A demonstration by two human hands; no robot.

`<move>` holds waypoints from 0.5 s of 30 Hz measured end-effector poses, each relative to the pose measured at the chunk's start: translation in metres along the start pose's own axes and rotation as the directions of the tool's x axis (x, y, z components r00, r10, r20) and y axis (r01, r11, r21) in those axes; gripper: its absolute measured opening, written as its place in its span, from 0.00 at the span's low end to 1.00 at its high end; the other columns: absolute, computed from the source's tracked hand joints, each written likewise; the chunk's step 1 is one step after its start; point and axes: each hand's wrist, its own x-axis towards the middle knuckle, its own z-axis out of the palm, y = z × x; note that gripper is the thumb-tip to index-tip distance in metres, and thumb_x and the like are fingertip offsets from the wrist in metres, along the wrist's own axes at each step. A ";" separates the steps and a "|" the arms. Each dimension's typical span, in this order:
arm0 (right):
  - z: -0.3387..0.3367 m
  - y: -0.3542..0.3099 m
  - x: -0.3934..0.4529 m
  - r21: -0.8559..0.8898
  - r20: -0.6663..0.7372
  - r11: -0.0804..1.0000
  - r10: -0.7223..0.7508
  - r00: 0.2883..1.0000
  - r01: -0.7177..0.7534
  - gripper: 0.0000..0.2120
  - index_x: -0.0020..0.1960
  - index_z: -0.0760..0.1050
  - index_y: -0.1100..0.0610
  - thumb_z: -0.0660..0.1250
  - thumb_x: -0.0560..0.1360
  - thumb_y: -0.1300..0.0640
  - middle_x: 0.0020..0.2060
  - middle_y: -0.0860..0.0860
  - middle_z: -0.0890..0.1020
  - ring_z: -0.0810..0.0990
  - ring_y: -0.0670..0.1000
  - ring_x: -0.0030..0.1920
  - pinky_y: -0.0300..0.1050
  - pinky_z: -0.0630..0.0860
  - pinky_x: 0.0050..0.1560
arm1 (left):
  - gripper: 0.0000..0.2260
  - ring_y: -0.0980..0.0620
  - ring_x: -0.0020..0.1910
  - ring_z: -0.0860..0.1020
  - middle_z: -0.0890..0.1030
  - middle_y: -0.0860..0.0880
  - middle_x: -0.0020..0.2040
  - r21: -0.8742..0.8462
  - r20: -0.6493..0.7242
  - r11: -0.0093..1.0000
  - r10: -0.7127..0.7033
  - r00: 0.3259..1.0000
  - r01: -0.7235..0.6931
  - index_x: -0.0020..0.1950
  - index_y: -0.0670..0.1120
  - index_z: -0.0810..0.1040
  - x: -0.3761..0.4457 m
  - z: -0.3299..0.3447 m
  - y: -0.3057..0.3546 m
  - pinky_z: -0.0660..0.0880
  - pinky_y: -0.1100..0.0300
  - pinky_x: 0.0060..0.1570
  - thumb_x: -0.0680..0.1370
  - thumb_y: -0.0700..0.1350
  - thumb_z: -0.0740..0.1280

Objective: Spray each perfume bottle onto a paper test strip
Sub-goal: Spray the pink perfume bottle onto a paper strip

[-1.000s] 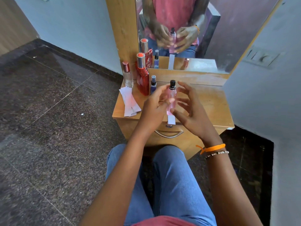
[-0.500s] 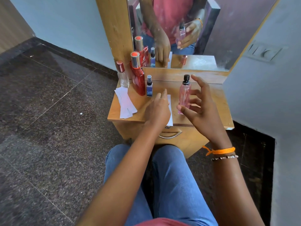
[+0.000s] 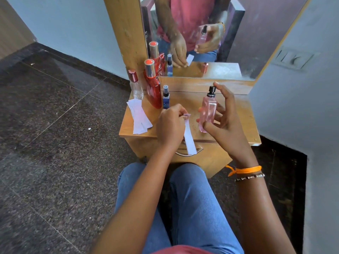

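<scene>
My right hand point(image 3: 222, 118) grips a pink perfume bottle point(image 3: 208, 112) with a black spray cap, held upright above the wooden dresser top point(image 3: 236, 116); my forefinger hovers by the cap. My left hand point(image 3: 169, 125) pinches the top end of a white paper test strip point(image 3: 189, 137), which hangs down over the dresser's front edge, just left of the bottle. A stack of spare strips point(image 3: 139, 116) lies at the dresser's left side. A large red bottle point(image 3: 153, 88), a small blue spray bottle point(image 3: 166, 97) and a clear bottle with a pink cap point(image 3: 135, 87) stand at the back left.
A mirror point(image 3: 211, 33) in a wooden frame rises behind the dresser and reflects my hands and the bottles. A drawer handle point(image 3: 180, 153) sits under the front edge. My knees in blue jeans are close below. A wall with a switch plate point(image 3: 291, 58) stands right.
My left hand has picked the strip up off the dresser by its top end. My right hand has brought the pink bottle slightly left, closer to the strip.
</scene>
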 end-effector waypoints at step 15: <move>0.029 0.008 -0.004 0.458 0.184 0.865 0.133 0.974 -0.204 0.27 0.70 0.61 0.45 0.53 0.75 0.65 0.39 0.53 0.79 0.74 0.53 0.29 0.45 0.70 0.32 | 0.03 0.62 0.37 0.76 0.78 0.57 0.35 -0.389 0.003 0.913 -0.128 0.992 0.119 0.41 0.46 0.78 -0.011 -0.042 -0.007 0.70 0.73 0.38 0.72 0.39 0.70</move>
